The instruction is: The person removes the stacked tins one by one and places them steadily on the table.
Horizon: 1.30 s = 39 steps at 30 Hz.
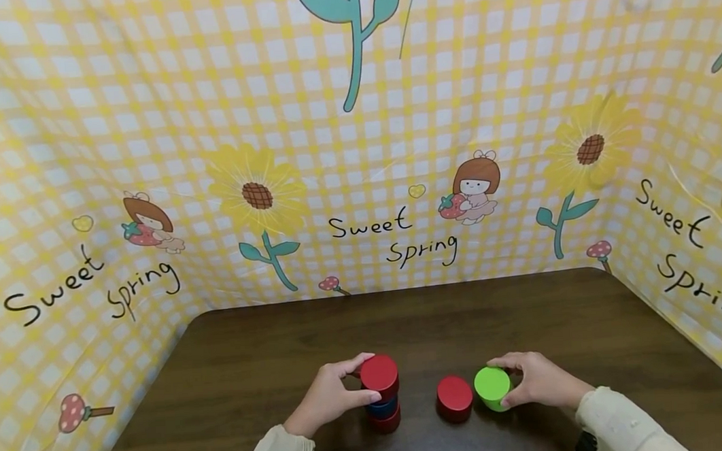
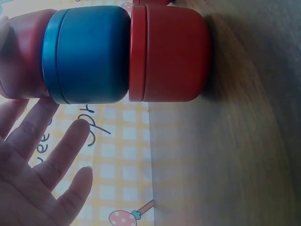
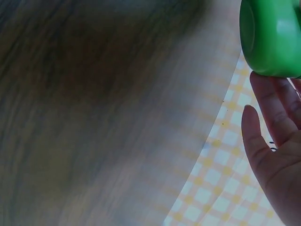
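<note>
**Two hands on round tins, dark wooden table**

Head view: resting near the front edge of the table (image 1: 281,338), walled in by a yellow checked cloth (image 1: 359,185) printed with sunflowers. Left hand (image 1: 330,397) curling around the top red tin (image 1: 379,374) of a stack, thumb and fingers pinching its sides; blue tin (image 1: 383,408) sitting under it, bottom red tin (image 1: 386,423) lying on the wood. Right hand (image 1: 537,380) wrapping fingers and thumb around the green tin (image 1: 492,387), standing on the table to the right of the stack. Single red tin (image 1: 454,398) standing between stack and green tin, just beside the green one, touched by neither hand.

Left wrist view: showing the stack turned sideways, bottom red tin (image 2: 169,52) against the wood, blue tin (image 2: 87,54) joined to it, top red tin (image 2: 26,56) at the frame's left edge. Fingers (image 2: 56,160) spreading below, mostly straight; contact with the top tin lying out of frame.

Right wrist view: catching the green tin (image 3: 273,37) in the upper right corner, fingers (image 3: 268,136) lying just below it, touching its lower edge.
</note>
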Motion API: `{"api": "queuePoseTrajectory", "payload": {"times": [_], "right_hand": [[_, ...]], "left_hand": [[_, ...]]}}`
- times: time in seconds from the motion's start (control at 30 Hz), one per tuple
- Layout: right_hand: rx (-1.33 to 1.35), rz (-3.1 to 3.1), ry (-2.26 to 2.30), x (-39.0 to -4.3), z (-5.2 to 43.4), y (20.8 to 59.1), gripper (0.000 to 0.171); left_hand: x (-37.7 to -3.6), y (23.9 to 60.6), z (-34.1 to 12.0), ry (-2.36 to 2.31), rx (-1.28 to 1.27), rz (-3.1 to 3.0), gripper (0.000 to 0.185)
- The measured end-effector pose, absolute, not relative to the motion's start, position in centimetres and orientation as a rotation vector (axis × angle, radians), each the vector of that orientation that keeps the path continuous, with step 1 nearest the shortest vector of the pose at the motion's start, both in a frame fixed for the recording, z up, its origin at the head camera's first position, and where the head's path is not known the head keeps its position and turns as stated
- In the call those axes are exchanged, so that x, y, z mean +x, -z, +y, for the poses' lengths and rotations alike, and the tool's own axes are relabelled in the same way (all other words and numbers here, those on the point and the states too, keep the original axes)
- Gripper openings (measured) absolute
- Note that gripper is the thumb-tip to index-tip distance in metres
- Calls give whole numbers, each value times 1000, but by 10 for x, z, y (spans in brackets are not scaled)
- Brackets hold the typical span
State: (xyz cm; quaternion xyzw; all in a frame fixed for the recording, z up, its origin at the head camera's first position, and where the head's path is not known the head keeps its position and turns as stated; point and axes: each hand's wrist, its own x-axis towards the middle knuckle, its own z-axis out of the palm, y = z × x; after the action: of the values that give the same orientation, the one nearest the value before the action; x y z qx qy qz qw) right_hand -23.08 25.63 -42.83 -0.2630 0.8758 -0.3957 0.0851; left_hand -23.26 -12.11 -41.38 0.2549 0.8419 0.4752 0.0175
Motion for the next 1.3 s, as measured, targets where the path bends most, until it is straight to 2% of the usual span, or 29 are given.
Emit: {"api": "queuePoseTrajectory", "payload": {"times": [0.53,0.97,1.3], "right_hand": [[-853,2654,1115,-232,253,427,61],[-781,2571,1154,-230,258,436,64],[-818,2607,1120,-230,259,436,66]], "left_hand": [[-231,409,-121,-1451,815,2636,59],[-231,415,-124,-1451,772,2595,61],[-233,413,-126,-1411,850,2614,60]]}}
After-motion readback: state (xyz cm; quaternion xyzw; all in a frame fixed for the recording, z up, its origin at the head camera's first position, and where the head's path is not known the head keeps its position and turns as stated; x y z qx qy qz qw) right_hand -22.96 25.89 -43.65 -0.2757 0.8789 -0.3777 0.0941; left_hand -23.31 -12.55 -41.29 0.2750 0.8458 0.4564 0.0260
